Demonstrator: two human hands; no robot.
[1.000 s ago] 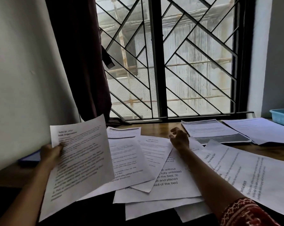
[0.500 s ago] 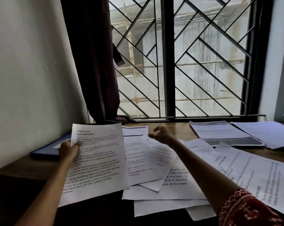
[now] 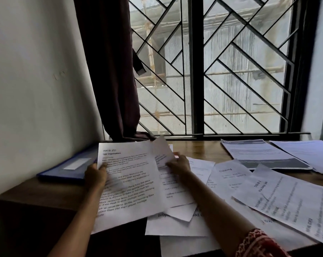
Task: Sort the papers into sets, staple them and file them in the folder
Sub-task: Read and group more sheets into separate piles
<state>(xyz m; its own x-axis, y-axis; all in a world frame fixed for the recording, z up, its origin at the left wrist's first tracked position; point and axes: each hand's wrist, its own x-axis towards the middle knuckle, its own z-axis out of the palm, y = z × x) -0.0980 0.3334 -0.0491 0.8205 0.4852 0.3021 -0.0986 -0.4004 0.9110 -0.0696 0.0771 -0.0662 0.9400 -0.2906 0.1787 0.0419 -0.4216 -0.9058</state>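
Head view: the left hand (image 3: 95, 175), lower left of centre, grips a printed sheet (image 3: 128, 184) by its left edge, thumb on top. The right hand (image 3: 179, 165), at centre, pinches a second sheet (image 3: 161, 152) whose top corner stands lifted above the desk (image 3: 197, 149). Loose papers (image 3: 229, 182) overlap across the lower right. A blue folder (image 3: 70, 167) lies flat at left, against the wall. 2 more sheets (image 3: 260, 153) lie at the right edge, below the window grille.

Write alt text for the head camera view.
A person's left hand holds a printed sheet while the right hand pinches a second sheet beside it, above loose papers on a wooden desk; a blue folder lies left, by a barred window.
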